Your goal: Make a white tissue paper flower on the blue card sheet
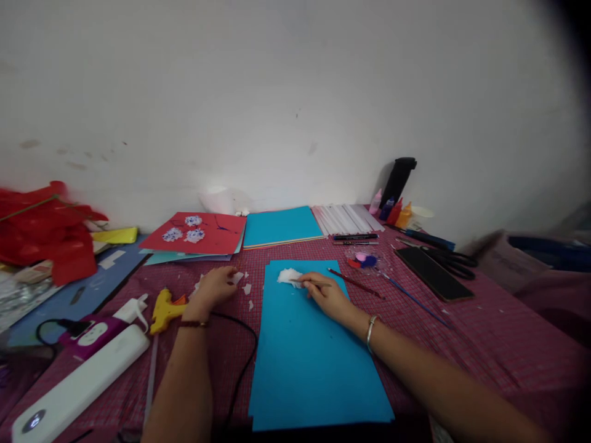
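My right hand (327, 294) pinches a thin brown stick-like tool (318, 283), its kind too small to make out. The tool's tip meets a ragged white paper piece (289, 277) near the top of a large blue sheet (314, 357). On the cloth left of that sheet, my left hand (216, 288) rests with bent fingers a little apart. Torn white scraps (247, 288) lie beside its fingertips; it seems to hold none of them.
At left are a yellow glue gun (164, 311) with a black cord and a white power bank (83, 381). A red sheet with paper flowers (217, 243) lies behind. At right sit a dark pencil (355, 283), a blue paintbrush (413, 298), a phone (434, 274) and scissors (450, 261).
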Tool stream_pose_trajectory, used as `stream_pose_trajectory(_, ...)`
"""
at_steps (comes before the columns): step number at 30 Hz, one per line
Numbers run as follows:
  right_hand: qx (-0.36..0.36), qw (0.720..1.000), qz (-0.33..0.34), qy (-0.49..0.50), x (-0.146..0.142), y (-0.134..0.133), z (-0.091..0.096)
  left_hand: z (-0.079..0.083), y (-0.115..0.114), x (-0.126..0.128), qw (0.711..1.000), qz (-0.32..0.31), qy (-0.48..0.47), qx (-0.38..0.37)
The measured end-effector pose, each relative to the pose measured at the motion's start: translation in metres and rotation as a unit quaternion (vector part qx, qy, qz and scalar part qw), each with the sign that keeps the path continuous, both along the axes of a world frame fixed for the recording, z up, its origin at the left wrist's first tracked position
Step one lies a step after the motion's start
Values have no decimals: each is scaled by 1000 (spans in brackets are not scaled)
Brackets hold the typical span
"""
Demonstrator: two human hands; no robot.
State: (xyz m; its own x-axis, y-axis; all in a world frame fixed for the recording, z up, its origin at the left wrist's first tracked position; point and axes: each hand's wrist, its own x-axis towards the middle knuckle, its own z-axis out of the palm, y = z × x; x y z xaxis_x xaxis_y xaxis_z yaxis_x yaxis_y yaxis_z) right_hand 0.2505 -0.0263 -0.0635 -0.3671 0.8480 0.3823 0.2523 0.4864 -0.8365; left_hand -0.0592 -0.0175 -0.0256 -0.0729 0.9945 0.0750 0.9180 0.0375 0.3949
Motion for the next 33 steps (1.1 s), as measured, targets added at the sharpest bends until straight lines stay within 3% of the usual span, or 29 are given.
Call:
stream_pose_trajectory(9,8,1000,0,-3,0,2,-2,-6,2,25,993,49,98,55)
stream_pose_trajectory(12,13,1000,-3,-9,1,2,-2,-6,4,24,993,69,69,73)
stream_pose_trajectory(17,15,1000,0,-10,0,1,-1,4,-1,-1,992,91,-22,88)
stream_pose_trajectory(21,17,1000,0,-4,1,1,0,7,-6,-12,995,56,-22,75)
stream_pose_trajectory(27,10,1000,2,-1,1,1,0,-9,-2,-8,998,10,53,24)
stream_pose_trajectory(33,9,1000,2,11,1,1,0,-15,8,-9,998,-7,48,31)
